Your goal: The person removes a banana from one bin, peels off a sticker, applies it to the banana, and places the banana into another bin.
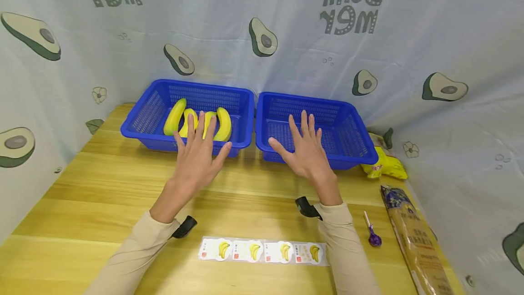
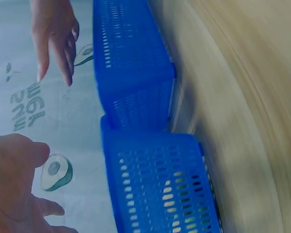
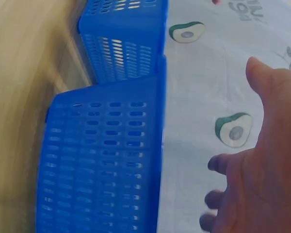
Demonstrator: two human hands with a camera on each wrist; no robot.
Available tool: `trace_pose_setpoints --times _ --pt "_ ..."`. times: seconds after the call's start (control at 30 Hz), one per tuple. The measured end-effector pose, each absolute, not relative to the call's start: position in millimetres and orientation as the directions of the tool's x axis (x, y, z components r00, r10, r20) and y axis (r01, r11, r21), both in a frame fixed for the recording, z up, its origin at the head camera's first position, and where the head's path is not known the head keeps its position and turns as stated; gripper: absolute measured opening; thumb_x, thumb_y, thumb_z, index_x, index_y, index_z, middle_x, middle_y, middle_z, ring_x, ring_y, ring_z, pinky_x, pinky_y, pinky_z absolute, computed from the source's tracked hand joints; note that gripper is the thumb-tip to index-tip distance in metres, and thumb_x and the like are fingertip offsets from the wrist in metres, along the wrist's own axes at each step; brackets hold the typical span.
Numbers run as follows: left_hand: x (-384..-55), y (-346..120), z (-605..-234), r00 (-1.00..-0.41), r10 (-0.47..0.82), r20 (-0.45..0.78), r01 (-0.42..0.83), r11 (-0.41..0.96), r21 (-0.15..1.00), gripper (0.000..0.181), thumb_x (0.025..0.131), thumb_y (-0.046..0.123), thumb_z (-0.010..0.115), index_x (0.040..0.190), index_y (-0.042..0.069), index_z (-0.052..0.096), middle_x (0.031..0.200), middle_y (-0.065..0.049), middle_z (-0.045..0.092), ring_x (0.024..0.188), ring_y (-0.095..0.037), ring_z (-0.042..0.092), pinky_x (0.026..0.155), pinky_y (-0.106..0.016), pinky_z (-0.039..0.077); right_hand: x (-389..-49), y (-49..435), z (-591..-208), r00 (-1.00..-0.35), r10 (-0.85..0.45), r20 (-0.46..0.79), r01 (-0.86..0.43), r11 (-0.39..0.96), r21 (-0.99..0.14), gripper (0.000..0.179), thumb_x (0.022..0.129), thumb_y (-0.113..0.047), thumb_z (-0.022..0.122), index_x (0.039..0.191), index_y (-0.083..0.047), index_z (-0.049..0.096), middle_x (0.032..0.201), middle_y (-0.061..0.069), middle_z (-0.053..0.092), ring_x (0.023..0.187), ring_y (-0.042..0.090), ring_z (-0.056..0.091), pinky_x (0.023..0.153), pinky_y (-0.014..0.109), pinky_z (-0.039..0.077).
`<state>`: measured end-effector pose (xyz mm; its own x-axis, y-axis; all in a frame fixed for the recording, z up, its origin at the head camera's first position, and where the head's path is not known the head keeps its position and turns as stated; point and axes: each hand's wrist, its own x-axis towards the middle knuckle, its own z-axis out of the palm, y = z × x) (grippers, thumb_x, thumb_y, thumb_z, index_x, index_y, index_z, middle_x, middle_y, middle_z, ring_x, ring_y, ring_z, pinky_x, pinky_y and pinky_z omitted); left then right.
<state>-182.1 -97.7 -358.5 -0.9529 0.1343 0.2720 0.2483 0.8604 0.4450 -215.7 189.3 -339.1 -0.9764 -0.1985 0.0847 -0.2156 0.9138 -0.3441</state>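
Observation:
My left hand point(image 1: 194, 162) is spread over the front rim of the left blue basket point(image 1: 141, 133), fingers straight and holding nothing. Several yellow bananas point(image 1: 175, 116) lie in that basket, partly hidden behind the fingers. My right hand point(image 1: 308, 155), fingers also spread and holding nothing, is over the front of the right blue basket point(image 1: 352, 131), where only the basket's mesh shows. In the left wrist view, the left hand point(image 2: 12, 179) appears above the basket's rim. The right wrist view shows the right hand point(image 3: 266, 160) likewise higher than the rim.
A strip of banana stickers point(image 1: 264, 251) lies on the wooden table point(image 1: 102, 195) between the forearms. To the right are a purple lollipop point(image 1: 374, 239), a long brown package point(image 1: 417, 236) and a yellow packet point(image 1: 385, 165). An avocado-print curtain point(image 1: 221, 26) hangs behind the baskets.

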Motion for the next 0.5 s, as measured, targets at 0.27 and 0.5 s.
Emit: trace_pose_setpoints --times 0.27,0.5 --pt "-174 -124 -352 -0.941 0.08 0.33 0.245 0.833 0.496 0.08 0.113 0.048 0.051 0.172 0.006 0.017 0.18 -0.018 0.01 0.166 -0.037 -0.009 0.125 -0.082 -0.003 -224 196 -321 -0.965 -0.255 0.059 -0.254 0.854 -0.454 0.109 0.101 -0.081 0.046 0.173 -0.017 -0.002 0.181 0.002 -0.01 0.167 0.028 -0.009 0.135 0.063 0.002" --pt "-172 -152 -352 -0.921 -0.009 0.389 0.228 0.798 0.558 0.079 0.113 0.039 0.055 0.17 -0.002 0.018 0.178 -0.022 0.011 0.166 -0.041 -0.001 0.127 -0.078 0.002 -235 199 -306 -0.945 -0.32 0.067 -0.313 0.827 -0.466 0.105 0.103 -0.069 0.058 0.174 -0.012 0.005 0.181 0.01 0.006 0.165 0.04 0.014 0.132 0.064 0.02"
